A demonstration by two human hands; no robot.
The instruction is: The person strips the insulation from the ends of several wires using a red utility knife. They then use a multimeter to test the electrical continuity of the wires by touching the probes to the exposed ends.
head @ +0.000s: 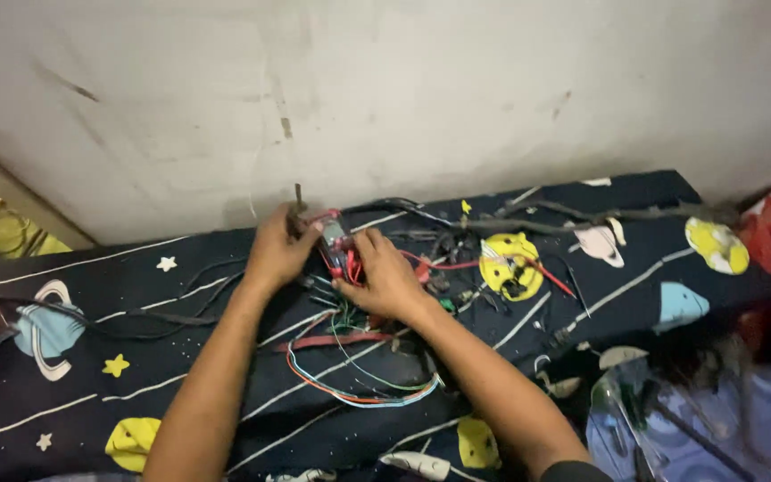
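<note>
My left hand grips a thin dark tool that stands upright, close to the wall. My right hand holds a small electronic part with red wires, just right of the left hand. The two hands nearly touch over it. Below them a bundle of coloured wires loops across the dark bedsheet printed with stars and planets. What lies under my right palm is hidden.
Black cables trail to the left over the sheet. More loose wires and small parts lie to the right. A clear plastic bag with tools sits at lower right. The stained white wall runs along the far edge.
</note>
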